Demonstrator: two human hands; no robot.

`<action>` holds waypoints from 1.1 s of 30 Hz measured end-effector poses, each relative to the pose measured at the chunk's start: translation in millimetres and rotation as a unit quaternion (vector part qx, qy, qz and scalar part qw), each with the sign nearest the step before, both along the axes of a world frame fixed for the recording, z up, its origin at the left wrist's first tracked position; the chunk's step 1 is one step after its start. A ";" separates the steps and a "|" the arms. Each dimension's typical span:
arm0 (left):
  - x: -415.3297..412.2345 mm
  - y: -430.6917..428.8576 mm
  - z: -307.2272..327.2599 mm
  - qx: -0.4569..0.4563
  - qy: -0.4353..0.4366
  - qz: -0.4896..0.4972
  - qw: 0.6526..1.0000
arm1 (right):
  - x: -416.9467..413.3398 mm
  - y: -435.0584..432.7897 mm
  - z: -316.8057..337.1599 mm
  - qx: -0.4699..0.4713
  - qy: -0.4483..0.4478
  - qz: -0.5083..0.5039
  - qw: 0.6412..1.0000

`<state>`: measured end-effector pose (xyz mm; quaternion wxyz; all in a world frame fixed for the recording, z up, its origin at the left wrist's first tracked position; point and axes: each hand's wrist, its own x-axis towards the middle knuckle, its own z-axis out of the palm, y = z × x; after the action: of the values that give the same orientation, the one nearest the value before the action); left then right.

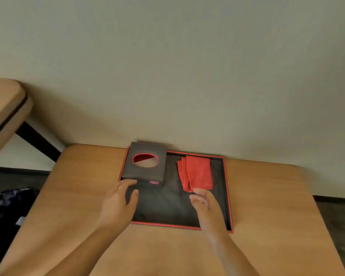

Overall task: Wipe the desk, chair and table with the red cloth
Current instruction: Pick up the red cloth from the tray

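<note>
I see folded red cloth point(196, 173) in right half of black tray with red rim point(228, 196) on wooden table point(277, 226). My right hand point(205, 206) loose, fingertips touching cloth's near edge, not gripping. My left hand point(118, 204) spread, empty, against dark square tissue box with round hole point(144, 163) in tray's far-left corner. Wall point(187, 66) close behind.
</note>
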<state>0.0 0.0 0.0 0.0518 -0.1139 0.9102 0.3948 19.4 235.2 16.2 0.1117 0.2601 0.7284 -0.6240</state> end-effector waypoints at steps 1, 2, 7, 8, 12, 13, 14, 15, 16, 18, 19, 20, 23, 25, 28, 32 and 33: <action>-8.5 3.0 -8.6 -0.029 0.057 -0.026 0.998 | -5.1 2.3 -13.3 0.038 0.035 0.007 0.999; -16.4 7.2 -16.7 -0.063 0.094 -0.041 0.993 | -11.2 4.2 -22.3 0.085 0.059 0.026 0.994; -49.4 23.3 -45.7 -0.151 0.166 -0.111 0.968 | -46.8 15.8 -68.6 0.305 0.172 0.140 0.926; -55.6 23.9 -51.4 -0.176 0.160 -0.123 0.963 | -53.7 15.5 -74.1 0.336 0.172 0.161 0.912; -88.8 31.7 -60.2 -0.245 0.115 -0.120 0.955 | -74.4 12.5 -92.9 0.432 0.124 0.201 0.870; -95.8 34.4 -61.4 -0.259 0.103 -0.107 0.954 | -78.9 11.9 -97.7 0.454 0.121 0.194 0.861; -103.2 37.1 -62.8 -0.279 0.095 -0.100 0.950 | -84.6 10.8 -101.1 0.469 0.123 0.181 0.856; -109.9 39.6 -64.2 -0.298 0.089 -0.097 0.945 | -91.6 9.6 -103.9 0.482 0.125 0.170 0.850; -115.3 41.1 -66.1 -0.319 0.084 -0.094 0.939 | -99.3 7.8 -106.0 0.493 0.120 0.164 0.846; -123.7 41.8 -68.8 -0.334 0.079 -0.101 0.934 | -112.7 5.2 -114.4 0.507 0.108 0.159 0.840; -125.9 42.4 -69.7 -0.337 0.078 -0.102 0.933 | -118.7 4.7 -118.2 0.513 0.102 0.153 0.839; -126.3 42.9 -70.9 -0.342 0.078 -0.101 0.931 | -123.8 3.1 -121.1 0.517 0.098 0.147 0.837; -127.1 42.3 -71.8 -0.351 0.080 -0.104 0.927 | -132.1 -7.8 -128.3 0.540 0.094 0.115 0.828; -127.4 42.0 -72.0 -0.358 0.079 -0.107 0.924 | -132.1 -15.1 -131.4 0.556 0.089 0.109 0.819; -127.9 40.7 -73.5 -0.363 0.084 -0.112 0.921 | -131.8 -17.1 -136.8 0.585 0.087 0.109 0.799; -127.6 42.3 -72.9 -0.356 0.081 -0.109 0.925 | -131.3 -16.7 -141.2 0.615 0.088 0.112 0.776; -127.3 42.8 -72.0 -0.354 0.077 -0.109 0.926 | -131.5 -17.5 -141.1 0.621 0.089 0.113 0.771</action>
<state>-127.3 42.8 -72.0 -0.0194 0.0061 0.9987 0.0467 -112.1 217.6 -124.9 -0.0693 0.1322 0.9880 -0.0393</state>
